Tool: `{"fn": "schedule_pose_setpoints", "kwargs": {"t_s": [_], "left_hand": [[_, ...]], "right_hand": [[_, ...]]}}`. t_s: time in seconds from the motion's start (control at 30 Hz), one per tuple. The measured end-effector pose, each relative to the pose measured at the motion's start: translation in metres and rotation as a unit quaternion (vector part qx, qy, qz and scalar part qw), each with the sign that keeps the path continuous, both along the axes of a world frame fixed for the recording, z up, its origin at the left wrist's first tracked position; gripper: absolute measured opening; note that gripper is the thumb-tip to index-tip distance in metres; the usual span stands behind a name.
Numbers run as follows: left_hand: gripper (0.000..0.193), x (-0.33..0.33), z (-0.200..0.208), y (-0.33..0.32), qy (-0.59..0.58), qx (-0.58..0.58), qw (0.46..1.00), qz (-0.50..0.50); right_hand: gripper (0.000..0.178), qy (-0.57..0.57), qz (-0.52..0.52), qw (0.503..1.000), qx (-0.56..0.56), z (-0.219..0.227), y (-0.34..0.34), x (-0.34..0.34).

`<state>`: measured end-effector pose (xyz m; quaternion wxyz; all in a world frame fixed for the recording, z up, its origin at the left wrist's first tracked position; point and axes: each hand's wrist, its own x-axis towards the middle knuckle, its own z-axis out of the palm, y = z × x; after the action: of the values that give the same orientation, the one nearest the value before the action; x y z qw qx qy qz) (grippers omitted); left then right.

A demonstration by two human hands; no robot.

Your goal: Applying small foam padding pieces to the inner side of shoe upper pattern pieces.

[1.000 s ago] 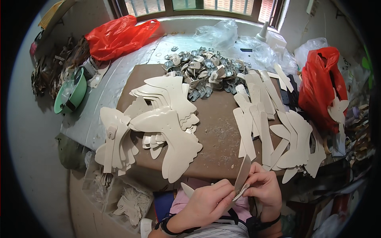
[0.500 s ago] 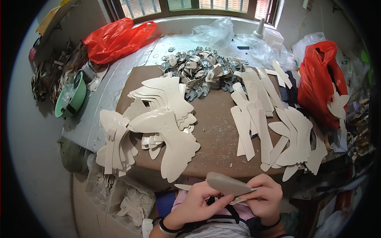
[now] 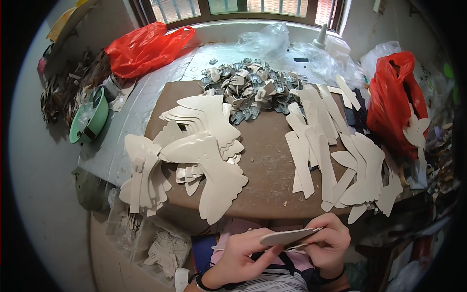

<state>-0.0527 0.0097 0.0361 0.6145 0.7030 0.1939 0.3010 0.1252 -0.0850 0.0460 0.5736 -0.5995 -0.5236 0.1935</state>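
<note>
Two hands (image 3: 245,253) (image 3: 330,243), pale piece (image 3: 287,237), two red bags (image 3: 143,52) (image 3: 386,114)

On my feed, a flat, greyish-beige, leather-like piece (image 3: 284,237) with one rounded end slanted up rightward between the left hand (image 3: 245,254) and right hand (image 3: 328,243).

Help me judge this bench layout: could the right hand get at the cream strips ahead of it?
Probably yes: nothing visible stands between the right hand and the cream strips, though it is busy gripping a pale piece.
</note>
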Motion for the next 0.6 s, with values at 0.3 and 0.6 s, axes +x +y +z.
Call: {"fn": "schedule_pose_setpoints", "kwargs": {"t_s": [0.3, 0.6], "left_hand": [[0.027, -0.001, -0.008, -0.004, 0.05, 0.207, 0.976, 0.04], [0.041, -0.009, -0.005, -0.002, 0.019, 0.269, 0.96, 0.075]], "right_hand": [[0.026, 0.274, -0.106, 0.956, 0.014, -0.003, 0.001, -0.025], [0.011, -0.292, 0.019, 0.955, 0.054, -0.006, -0.025, -0.015]]}}
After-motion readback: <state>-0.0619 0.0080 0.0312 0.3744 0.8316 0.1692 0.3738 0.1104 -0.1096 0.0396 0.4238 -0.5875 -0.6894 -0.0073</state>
